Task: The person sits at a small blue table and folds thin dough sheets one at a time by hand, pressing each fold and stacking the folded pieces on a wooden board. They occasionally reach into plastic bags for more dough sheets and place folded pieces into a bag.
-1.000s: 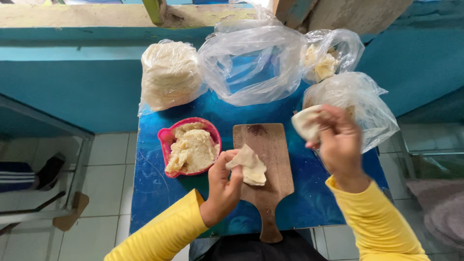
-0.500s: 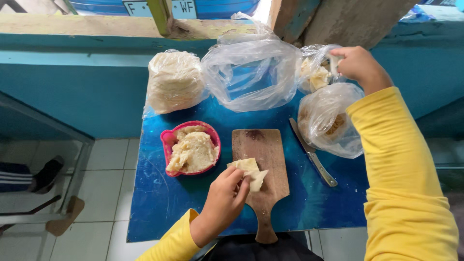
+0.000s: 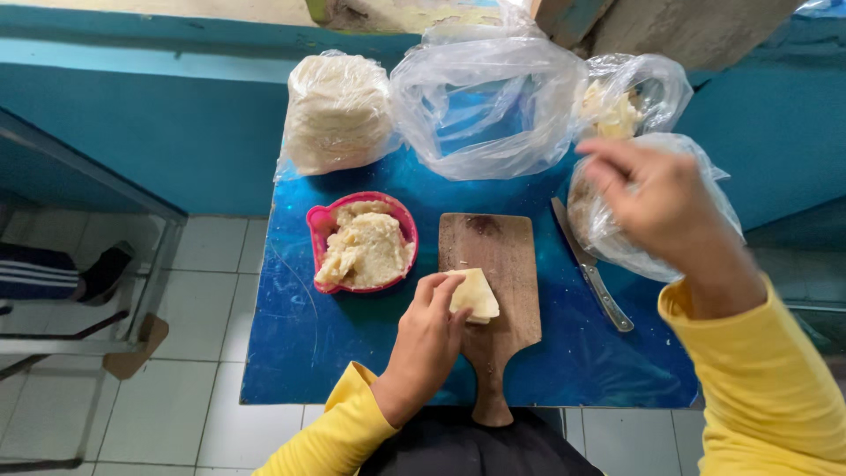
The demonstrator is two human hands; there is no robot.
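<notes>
The left hand [image 3: 425,339] presses its fingertips on a folded dough piece [image 3: 473,293] and pins it to the wooden board [image 3: 493,264] (the fingers lie flat, not curled tight). The right hand [image 3: 656,203] hangs in the air at about two o'clock from the board, fingers loose and holding nothing that shows. The dough looks soft, thin and light, so it could tear; its folded edge seems the best place to hold. A pink bowl [image 3: 318,220] sits at nine o'clock, a knife [image 3: 592,278] at three.
</notes>
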